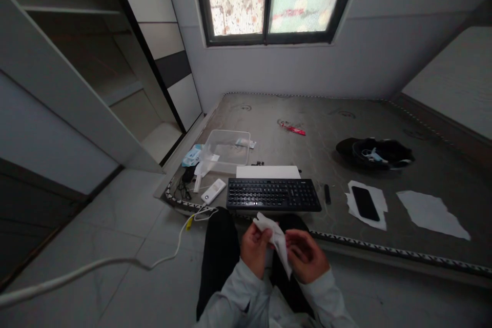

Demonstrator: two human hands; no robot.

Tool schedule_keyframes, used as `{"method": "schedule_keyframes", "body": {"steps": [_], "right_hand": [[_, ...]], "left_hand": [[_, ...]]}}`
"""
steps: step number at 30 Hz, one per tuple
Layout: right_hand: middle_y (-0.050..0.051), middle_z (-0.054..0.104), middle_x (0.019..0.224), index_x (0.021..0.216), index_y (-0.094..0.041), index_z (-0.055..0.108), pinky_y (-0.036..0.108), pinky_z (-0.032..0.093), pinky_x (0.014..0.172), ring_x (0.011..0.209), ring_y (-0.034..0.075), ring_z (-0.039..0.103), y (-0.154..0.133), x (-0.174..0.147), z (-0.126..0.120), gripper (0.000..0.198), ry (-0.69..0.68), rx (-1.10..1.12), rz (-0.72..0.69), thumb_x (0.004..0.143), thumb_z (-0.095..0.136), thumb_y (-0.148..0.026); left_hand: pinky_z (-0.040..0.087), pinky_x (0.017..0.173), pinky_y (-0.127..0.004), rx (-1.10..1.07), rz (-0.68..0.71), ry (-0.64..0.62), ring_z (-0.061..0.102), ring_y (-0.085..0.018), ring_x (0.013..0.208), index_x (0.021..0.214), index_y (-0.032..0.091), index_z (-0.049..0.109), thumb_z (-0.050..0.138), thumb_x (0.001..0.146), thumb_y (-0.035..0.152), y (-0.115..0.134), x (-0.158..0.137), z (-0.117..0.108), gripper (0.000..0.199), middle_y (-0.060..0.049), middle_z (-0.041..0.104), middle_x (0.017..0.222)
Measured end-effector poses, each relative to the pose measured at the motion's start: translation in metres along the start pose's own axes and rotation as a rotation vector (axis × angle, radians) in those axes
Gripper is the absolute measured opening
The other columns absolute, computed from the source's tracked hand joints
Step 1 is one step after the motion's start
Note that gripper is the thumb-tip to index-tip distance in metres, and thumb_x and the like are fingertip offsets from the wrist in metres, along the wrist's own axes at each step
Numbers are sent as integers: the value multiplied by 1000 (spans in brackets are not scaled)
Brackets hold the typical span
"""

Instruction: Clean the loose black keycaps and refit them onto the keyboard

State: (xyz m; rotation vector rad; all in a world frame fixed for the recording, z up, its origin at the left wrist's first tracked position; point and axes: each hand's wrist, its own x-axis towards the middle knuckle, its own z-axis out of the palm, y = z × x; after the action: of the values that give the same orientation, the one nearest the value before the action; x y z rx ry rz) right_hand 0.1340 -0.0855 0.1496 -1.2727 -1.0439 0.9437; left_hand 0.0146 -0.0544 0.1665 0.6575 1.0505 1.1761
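Note:
Above my lap, my left hand (254, 246) pinches the upper end of a white tissue (277, 238). My right hand (305, 253) has its fingers curled against the tissue's right side, gripping it too. The tissue hangs folded and crumpled between both hands; whether anything lies inside it cannot be seen. Just beyond them, a black keyboard (272, 195) lies along the edge of the mattress, with a white sheet or box (268, 172) behind it. A small black stick-like object (327, 194) is right of the keyboard.
Left of the keyboard are a white power bank (213, 191) with a cable and a clear plastic box (226, 151). To the right lie a phone (365, 203) on a tissue, another white sheet (433, 213) and a dark cap (374, 154). Farther back is a red item (294, 128).

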Motion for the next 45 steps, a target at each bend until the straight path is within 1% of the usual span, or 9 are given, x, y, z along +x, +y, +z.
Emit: {"method": "schedule_keyframes", "body": {"steps": [3, 6, 11, 17, 23, 29, 36, 41, 45], "right_hand": [[7, 63, 83, 97, -21, 58, 23, 52, 57, 70, 16, 61, 4, 5, 5, 38, 17, 11, -15, 63, 68, -33], [9, 63, 92, 95, -21, 62, 25, 52, 61, 80, 19, 61, 5, 10, 8, 33, 3, -24, -50, 64, 66, -33], [7, 68, 84, 81, -23, 69, 30, 52, 71, 81, 21, 62, 4, 14, 7, 18, -62, -153, -94, 69, 62, -35], [5, 67, 80, 78, -22, 69, 24, 51, 64, 75, 18, 62, 8, 17, 3, 22, -21, -259, -88, 74, 56, -39], [5, 66, 68, 74, -18, 66, 21, 50, 55, 63, 17, 62, 16, 17, 5, 33, 52, -240, 113, 75, 51, -47], [4, 67, 64, 73, -17, 65, 25, 52, 56, 61, 19, 63, 22, 18, 9, 41, -25, 5, 207, 48, 74, -48], [3, 67, 62, 69, -18, 67, 23, 49, 52, 59, 17, 62, 16, 19, 8, 34, 31, -167, 197, 64, 61, -51], [-5, 51, 42, 50, -19, 49, 18, 40, 38, 39, 9, 47, 18, 18, 9, 37, 71, -85, 212, 56, 69, -49], [-5, 51, 43, 49, -20, 42, 18, 39, 38, 39, 8, 47, 18, 19, 11, 41, 118, 30, 263, 51, 73, -46]], "left_hand": [[47, 60, -24, 6, -9, -47, 62, -17, 69, 96, 11, 63, 64, 69, 35, 1, -1, 3, 36, -12, 68, 87], [47, 75, -27, 80, 82, -70, 61, -19, 83, 86, 14, 67, 67, 66, 29, 0, 1, 3, 25, -10, 67, 92], [47, 60, -23, 305, 206, -53, 58, -16, 64, 58, 13, 67, 72, 59, 25, 4, 6, -4, 14, -5, 62, 65], [51, 64, -26, 304, 33, -101, 64, -21, 70, 76, 11, 69, 69, 63, 29, 17, 2, -2, 22, -10, 70, 75], [52, 66, -26, 317, 11, -149, 65, -22, 74, 83, 12, 70, 67, 65, 29, 17, -1, 2, 25, -10, 71, 81], [50, 65, -24, 414, 93, -153, 64, -21, 74, 85, 14, 70, 62, 68, 20, 13, 0, -6, 20, -8, 70, 79], [48, 67, -24, 470, 170, -149, 62, -20, 73, 88, 16, 70, 58, 71, 18, 15, -5, -9, 21, -6, 69, 77], [45, 59, -21, 502, 144, -174, 59, -18, 68, 84, 16, 69, 59, 71, 21, 13, -7, -6, 17, -4, 66, 69], [39, 54, -20, 631, 249, -206, 53, -14, 58, 65, 17, 69, 59, 71, 20, 19, -7, -6, 11, -2, 61, 61]]}}
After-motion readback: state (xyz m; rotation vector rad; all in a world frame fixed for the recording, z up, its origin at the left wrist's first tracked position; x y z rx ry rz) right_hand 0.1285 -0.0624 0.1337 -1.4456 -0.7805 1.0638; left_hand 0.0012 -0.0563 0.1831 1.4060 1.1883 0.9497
